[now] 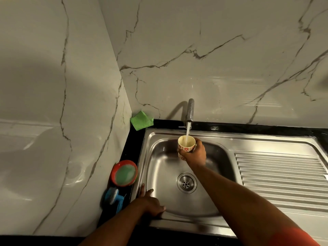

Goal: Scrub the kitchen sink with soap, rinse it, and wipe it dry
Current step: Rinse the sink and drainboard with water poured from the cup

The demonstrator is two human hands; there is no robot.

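Observation:
A stainless steel sink [159,174] is set into a black counter, with a round drain [186,182] in its basin. Water runs from the tap [190,110] into a cream cup with red flowers [186,145]. My right hand [197,154] grips that cup from the right side, holding it upright under the stream over the basin. My left hand [150,201] rests flat on the sink's front left rim, fingers straight and spread.
A folded green cloth [141,120] lies in the back corner. A red tub of green soap [125,173] and a blue-handled scrubber [113,195] sit on the counter strip left of the sink. The ribbed drainboard [278,174] extends right. Marble walls stand behind and left.

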